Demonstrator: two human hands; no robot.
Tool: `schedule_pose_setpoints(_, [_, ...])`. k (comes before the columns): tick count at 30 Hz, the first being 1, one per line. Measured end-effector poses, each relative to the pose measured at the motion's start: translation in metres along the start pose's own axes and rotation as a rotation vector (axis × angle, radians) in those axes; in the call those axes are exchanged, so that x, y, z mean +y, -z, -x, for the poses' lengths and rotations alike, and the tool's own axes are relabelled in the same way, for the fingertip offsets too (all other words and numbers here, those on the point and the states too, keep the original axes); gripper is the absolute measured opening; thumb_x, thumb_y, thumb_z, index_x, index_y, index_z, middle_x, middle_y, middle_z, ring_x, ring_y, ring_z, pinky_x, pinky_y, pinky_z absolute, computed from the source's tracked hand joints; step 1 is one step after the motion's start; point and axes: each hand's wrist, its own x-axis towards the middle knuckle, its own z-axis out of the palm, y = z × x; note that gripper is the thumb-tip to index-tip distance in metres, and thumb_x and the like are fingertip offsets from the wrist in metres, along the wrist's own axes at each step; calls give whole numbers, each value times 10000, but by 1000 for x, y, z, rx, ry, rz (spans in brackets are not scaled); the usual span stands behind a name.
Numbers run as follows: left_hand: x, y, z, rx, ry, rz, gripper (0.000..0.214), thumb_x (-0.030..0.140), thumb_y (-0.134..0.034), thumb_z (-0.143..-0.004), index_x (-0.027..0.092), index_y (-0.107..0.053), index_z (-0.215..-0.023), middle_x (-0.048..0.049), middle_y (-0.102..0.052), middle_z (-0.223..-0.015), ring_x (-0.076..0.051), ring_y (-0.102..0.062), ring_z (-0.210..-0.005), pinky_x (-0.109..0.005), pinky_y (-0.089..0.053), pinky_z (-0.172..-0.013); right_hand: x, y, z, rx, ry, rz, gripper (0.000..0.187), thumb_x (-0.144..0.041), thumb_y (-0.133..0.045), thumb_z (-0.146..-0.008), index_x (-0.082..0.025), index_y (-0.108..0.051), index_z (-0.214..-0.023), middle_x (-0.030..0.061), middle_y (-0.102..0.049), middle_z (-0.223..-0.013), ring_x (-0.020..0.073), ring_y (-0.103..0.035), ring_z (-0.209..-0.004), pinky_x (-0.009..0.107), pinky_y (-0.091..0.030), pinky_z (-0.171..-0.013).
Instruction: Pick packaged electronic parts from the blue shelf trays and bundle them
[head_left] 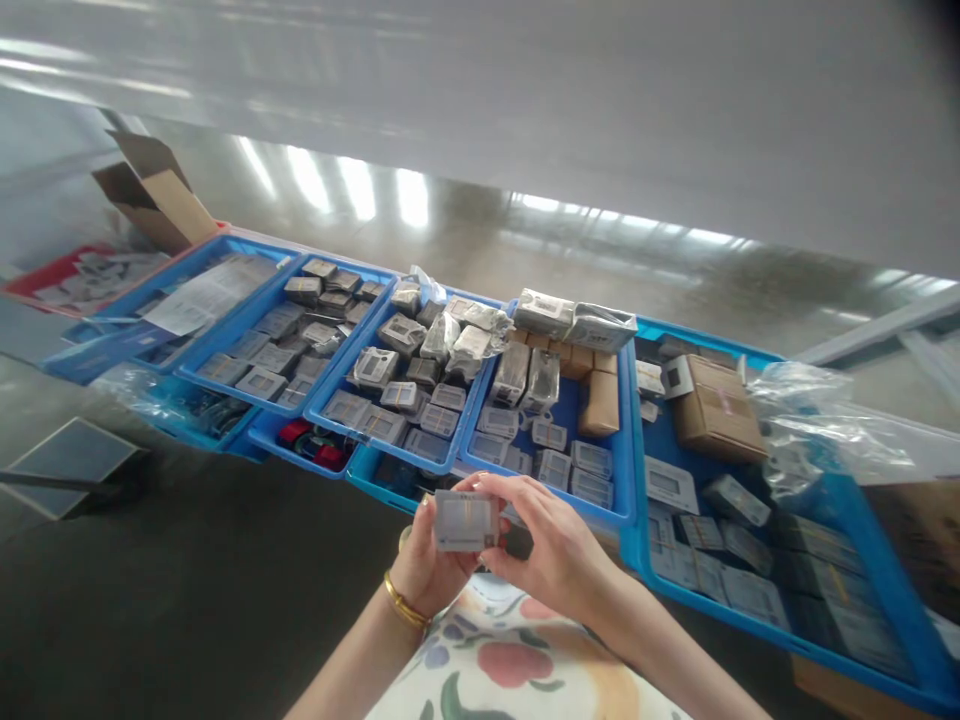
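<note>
Landmark: the small grey rectangular stack of flat, plastic-looking pieces (466, 522), broad face towards the viewer, above the fruit-patterned white cloth garment (517, 665). Left grip: bare left hand (429, 562) closed around the stack's left end, thumb at the edge, fingers beneath. Right grip: bare right hand (551, 540) curled part-way, thumb at the stack's lower right corner, fingers along its upper edge; pressure cannot be told. A thin yellowish line, probably an elastic band, crosses the face.

Beyond the stack, slightly right: blue plastic tray (568, 407) with grey flat bundles (553, 467) and brown paper-covered blocks (600, 403). Beyond, to its left: film-wrapped rectangular packs (375, 367) in another tray. Well right of it: taped brown cardboard box (718, 410). Farthest left: open-flapped brown cardboard box (176, 205).

Risks (judged): tugging one corner could slip the band and fan the pieces out; loosening the left fingers could drop the stack; lookalike bundles nearby invite mixing if trays are confused.
</note>
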Motion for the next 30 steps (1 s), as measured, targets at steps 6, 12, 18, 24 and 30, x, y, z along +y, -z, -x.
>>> schedule_pose_setpoints(6, [4, -2, 0, -16, -9, -9, 587, 540, -688, -663, 137, -573, -1074, -119, -649, -1013, -262, -626, -897, -302, -495, -769, -3, 0, 0, 14, 2, 4, 708, -47, -636, -646, -245, -344, -1260, 25, -551, -1211, 177, -523, -977, 329, -474, -854])
schedule_pose_setpoints(12, [5, -2, 0, 5, -17, -3, 594, 541, -699, -649, 133, -589, -1065, -121, -644, -1028, -233, -616, -894, -282, -492, -764, -6, 2, 0, 28, -28, -98, 627, -77, -632, -673, -252, -407, -1231, 21, -559, -1212, 176, -538, -988, 327, -481, -858])
schedule_pose_setpoints(18, [10, -10, 2, -18, 21, 4, 622, 593, -576, -735, 115, -540, -1131, -146, -643, -939, -240, -620, -809, -309, -492, -707, 8, 13, 5, 329, -324, -608, 400, -335, -665, -744, -214, -541, -1105, 80, -625, -1056, 212, -588, -968, 310, -518, -776])
schedule_pose_setpoints(24, [13, -16, 1, -14, 54, 38, 558, 546, -379, -849, 98, -490, -1161, -175, -624, -954, -261, -615, -796, -337, -477, -700, 21, 21, 9, 392, -365, -710, 418, -411, -712, -729, -231, -562, -1076, 71, -623, -1038, 178, -583, -943, 237, -504, -742])
schedule_pose_setpoints(30, [14, -17, 1, 37, 75, 36, 486, 463, -311, -879, 100, -493, -1146, -179, -623, -944, -272, -614, -809, -350, -471, -715, 12, 17, 10, 344, -319, -557, 444, -413, -696, -741, -224, -533, -1108, 97, -593, -1089, 227, -551, -1013, 321, -493, -795])
